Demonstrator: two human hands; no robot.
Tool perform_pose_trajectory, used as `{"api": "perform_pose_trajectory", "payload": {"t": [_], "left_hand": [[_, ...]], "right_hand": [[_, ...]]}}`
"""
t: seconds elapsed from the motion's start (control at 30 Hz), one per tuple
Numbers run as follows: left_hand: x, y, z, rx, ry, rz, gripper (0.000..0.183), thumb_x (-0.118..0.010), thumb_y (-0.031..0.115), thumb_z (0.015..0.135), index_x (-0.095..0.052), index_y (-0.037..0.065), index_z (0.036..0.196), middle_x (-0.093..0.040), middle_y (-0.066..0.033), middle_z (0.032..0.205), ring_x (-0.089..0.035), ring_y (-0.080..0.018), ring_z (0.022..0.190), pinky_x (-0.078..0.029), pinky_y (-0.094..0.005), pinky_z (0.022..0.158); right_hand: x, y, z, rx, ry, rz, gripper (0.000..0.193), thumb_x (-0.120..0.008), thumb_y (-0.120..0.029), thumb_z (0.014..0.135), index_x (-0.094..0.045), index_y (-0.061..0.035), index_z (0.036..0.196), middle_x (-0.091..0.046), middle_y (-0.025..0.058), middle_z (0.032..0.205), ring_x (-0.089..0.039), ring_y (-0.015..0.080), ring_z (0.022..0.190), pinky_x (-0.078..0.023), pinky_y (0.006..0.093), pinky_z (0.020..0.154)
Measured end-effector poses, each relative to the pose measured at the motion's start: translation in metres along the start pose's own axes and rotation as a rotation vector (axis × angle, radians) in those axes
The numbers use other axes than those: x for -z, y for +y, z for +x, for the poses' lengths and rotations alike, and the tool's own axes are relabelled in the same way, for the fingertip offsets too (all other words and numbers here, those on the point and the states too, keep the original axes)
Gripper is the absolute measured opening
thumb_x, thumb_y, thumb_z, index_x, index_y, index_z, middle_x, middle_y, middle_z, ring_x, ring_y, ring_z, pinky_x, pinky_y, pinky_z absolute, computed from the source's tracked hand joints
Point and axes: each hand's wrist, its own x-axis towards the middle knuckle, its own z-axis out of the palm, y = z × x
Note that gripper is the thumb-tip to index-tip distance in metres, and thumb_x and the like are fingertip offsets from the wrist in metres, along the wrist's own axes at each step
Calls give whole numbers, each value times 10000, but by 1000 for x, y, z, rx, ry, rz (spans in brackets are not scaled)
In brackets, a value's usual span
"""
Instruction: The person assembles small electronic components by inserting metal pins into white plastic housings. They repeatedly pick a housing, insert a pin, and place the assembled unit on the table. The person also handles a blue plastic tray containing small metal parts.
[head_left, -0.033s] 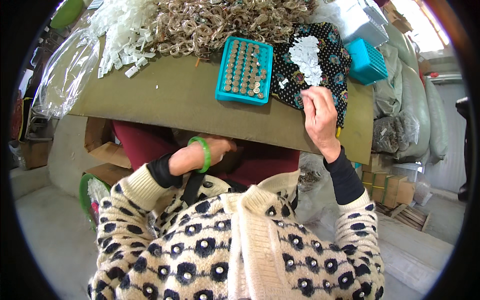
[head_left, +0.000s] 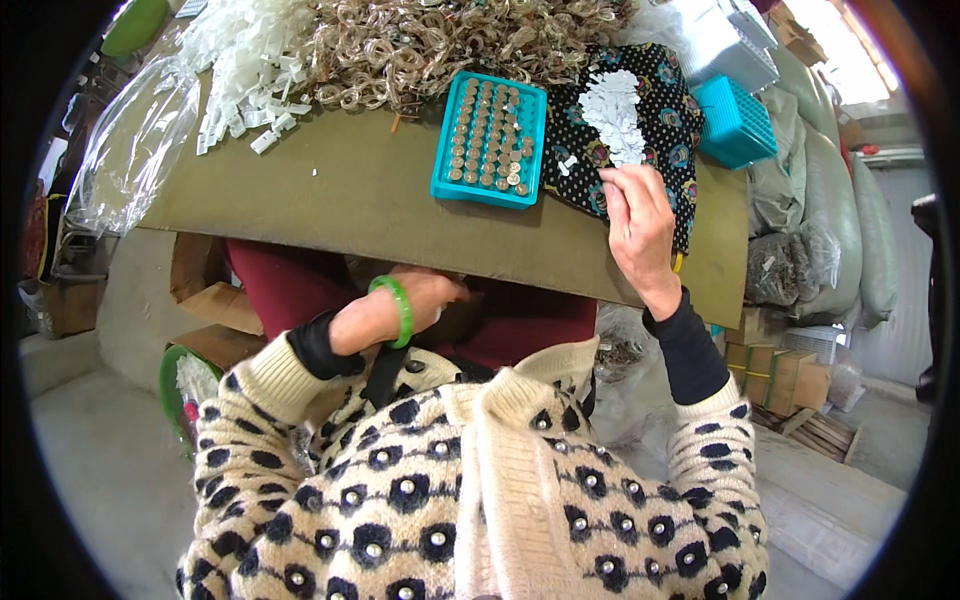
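Observation:
My right hand (head_left: 643, 228) is over the dark patterned cloth (head_left: 570, 120), just below a pile of small flat white pieces (head_left: 612, 110). Its thumb and fingers come together in a pinch; anything between them is too small to make out. Below the table's front edge, over my lap, my left hand (head_left: 426, 292) is curled, with a green bangle (head_left: 402, 310) at its wrist. Whatever its partly hidden fingers hold does not show clearly. A turquoise tray (head_left: 437, 180) with rows of round brownish button cells (head_left: 487, 135) lies on the table, left of the cloth.
Coiled clear-brown wires (head_left: 430, 45) are heaped at the table's back, beside white plastic pieces (head_left: 245, 75). Stacked turquoise trays (head_left: 735, 120) stand at the right. A clear plastic bag (head_left: 130, 150) hangs over the left side. Cardboard boxes (head_left: 775, 375) and sacks (head_left: 830, 220) are further right.
My left hand has shifted slightly left in my lap. My right hand has moved a little left, its fingers still pinched. The tray and the piles look the same.

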Motion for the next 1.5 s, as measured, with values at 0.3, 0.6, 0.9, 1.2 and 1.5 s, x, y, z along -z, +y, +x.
{"api": "perform_pose_trajectory", "payload": {"t": [0.3, 0.6, 0.9, 1.2, 1.5], "left_hand": [[62, 44, -62, -31, 330, -698, 290, -621, -85, 856, -675, -33, 1136, -705, -131, 1032, -688, -219, 881, -556, -331, 742], [78, 67, -8, 50, 343, -1729, 375, -597, 133, 983, -568, -15, 1327, -664, -221, 1151, -683, -195, 792, -550, -276, 580], [67, 69, 12, 79, 343, -1845, 351, -639, 151, 962, -602, -16, 1269, -685, -193, 1067, -705, -200, 830, -626, -407, 781], [71, 56, 8, 29, 388, -1923, 367, -609, 200, 984, -578, -24, 1273, -685, -200, 1084, -712, -218, 835, -631, -415, 760], [74, 49, 7, 63, 382, -1952, 354, -614, 207, 984, -578, -22, 1251, -690, -182, 1093, -728, -269, 870, -632, -403, 746]], "right_hand": [[-29, 7, 20, -42, -89, -91, 183, -728, -8, 783, -689, -41, 959, -574, 73, 908, -582, 271, 868, -496, 371, 746], [-26, 11, 26, -34, -137, -22, 135, -728, -22, 783, -674, -69, 898, -571, 65, 889, -600, 265, 856, -510, 374, 739], [-25, 7, 37, -86, -101, 110, 51, -641, -5, 858, -624, -21, 904, -624, 103, 846, -625, 286, 763, -503, 381, 679], [-16, -74, 32, -329, -129, 682, 104, -615, 89, 873, -634, 8, 936, -674, 73, 903, -656, 123, 768, -530, 255, 701], [-20, -100, 45, -441, -137, 800, 121, -627, 116, 860, -622, 21, 935, -656, 66, 938, -644, 99, 812, -533, 243, 743]]}}
